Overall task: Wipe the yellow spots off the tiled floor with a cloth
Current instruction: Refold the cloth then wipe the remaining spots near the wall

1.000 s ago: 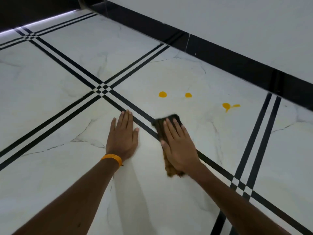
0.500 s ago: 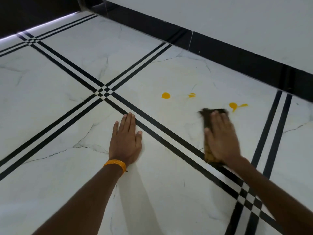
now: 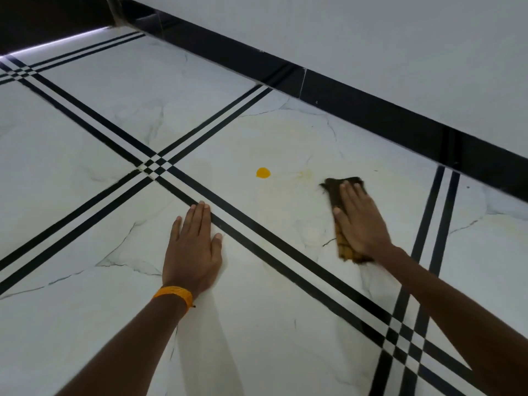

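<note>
One round yellow spot [image 3: 263, 172] lies on the white marble tile [image 3: 285, 138], with a faint yellow smear [image 3: 305, 174] to its right. My right hand [image 3: 361, 221] presses flat on a dark brown cloth [image 3: 333, 190] whose near end is yellow-checked, on the same tile to the right of the smear. My left hand [image 3: 194, 247] rests flat on the floor with fingers together, palm down, fingertips at a black stripe. An orange band [image 3: 174, 294] circles that wrist.
Black double stripes [image 3: 257, 227] cross the floor between tiles. A black skirting [image 3: 371, 110] runs along the white wall at the back right. A dark area lies at the top left.
My right hand slid the cloth from near the stripes to the right and up over the spots. Two of the three yellow spots are gone, one leaving a faint smear. My left hand stayed put.
</note>
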